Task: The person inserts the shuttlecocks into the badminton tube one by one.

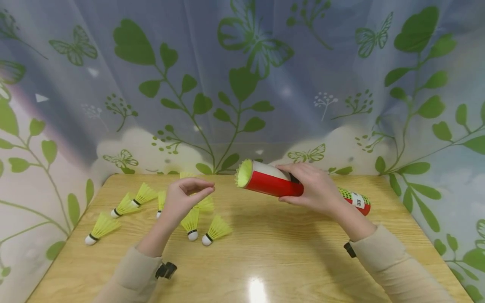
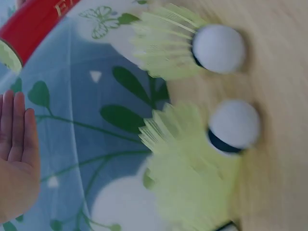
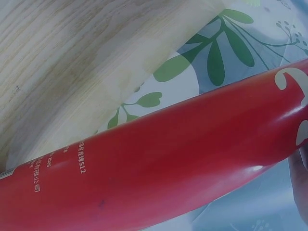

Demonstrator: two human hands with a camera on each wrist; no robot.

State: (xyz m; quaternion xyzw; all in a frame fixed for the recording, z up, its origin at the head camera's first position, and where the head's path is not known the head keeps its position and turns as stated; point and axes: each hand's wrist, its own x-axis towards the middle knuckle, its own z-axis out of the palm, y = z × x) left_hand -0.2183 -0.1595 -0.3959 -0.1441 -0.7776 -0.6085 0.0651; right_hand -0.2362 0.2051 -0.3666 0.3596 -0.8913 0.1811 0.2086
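Right-hand point(image 1: 316, 187) grip around red-and-white tube point(image 1: 273, 182), yellow feathers at mouth.

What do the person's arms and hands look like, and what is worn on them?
Both arms wear long beige sleeves, the left sleeve and the right sleeve, each ending at the wrist. A small black device is strapped at each wrist: the left one, the right one. The left hand and right hand are bare, without gloves; no rings or markings show.

tube point(image 1: 273, 182) right, above table point(image 1: 288, 252) | shuttlecocks point(image 1: 191, 225) left, on table | curtain point(image 1: 235, 84) behind
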